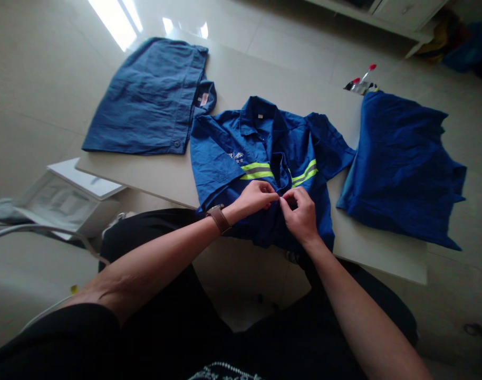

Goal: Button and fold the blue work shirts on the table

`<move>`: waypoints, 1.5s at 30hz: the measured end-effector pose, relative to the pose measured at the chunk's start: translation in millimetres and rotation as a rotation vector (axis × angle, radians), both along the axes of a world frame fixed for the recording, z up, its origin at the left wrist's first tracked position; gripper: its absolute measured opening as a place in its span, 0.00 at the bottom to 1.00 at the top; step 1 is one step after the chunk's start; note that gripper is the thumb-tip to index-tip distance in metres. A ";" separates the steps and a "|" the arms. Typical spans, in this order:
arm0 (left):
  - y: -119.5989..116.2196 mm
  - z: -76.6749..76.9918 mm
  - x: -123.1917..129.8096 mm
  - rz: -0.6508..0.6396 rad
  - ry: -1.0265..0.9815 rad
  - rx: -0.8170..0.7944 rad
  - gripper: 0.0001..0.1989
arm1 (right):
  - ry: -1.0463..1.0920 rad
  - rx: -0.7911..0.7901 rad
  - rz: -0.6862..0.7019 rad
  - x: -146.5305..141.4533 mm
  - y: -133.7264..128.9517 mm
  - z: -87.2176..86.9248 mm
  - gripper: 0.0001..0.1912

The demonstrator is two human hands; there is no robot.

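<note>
A blue work shirt (221, 137) with yellow-green and grey reflective stripes lies front up across the middle of the table, its collar pointing away from me and its lower part hanging over the near edge. My left hand (257, 195), with a brown-strapped watch on the wrist, pinches the shirt's front opening just below the stripe. Opposite it, my right hand (300, 214) is also closed in a pinch on the front edge. The fingertips of both hands nearly meet, and they hide the small spot of cloth between them.
Folded blue garments lie left (146, 100) and right (399, 163) on the pale table (387, 258). Red-capped bottles (365, 79) show behind the right pile. A white box (83, 195) is at the lower left, near a pale cable (63, 230). A white cabinet (403, 16) stands at the back.
</note>
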State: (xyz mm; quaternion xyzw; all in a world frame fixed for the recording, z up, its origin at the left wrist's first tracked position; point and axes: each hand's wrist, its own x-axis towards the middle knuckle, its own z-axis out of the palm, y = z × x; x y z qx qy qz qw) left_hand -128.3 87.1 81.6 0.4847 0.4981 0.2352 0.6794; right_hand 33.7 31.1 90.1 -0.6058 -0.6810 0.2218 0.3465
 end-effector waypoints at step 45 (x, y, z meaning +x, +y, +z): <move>6.8 11.6 -13.4 -0.486 0.313 0.296 0.05 | -0.065 -0.263 -0.131 12.0 9.2 -21.2 0.08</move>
